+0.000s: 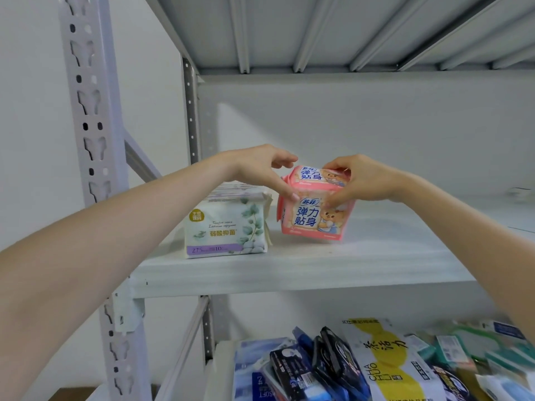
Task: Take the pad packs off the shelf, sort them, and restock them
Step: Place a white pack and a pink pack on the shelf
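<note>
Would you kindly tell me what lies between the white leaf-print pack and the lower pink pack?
Only a narrow strip of bare shelf, in the head view; the left hand reaches over it to the upper pink pack.

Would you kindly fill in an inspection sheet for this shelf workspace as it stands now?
Surface: pale shelf, with the packs standing near its left end.
Job's things: two pink packs, one stacked on the other, the lower one tilted; white pack upright just left of them, with more behind it.
Clutter: mixed packets heaped one level below.
Hands: left hand and right hand grip the pink packs from either side.
Cables: nothing seen.
Surroundings: grey rack upright, white wall, overhead shelf.
</note>
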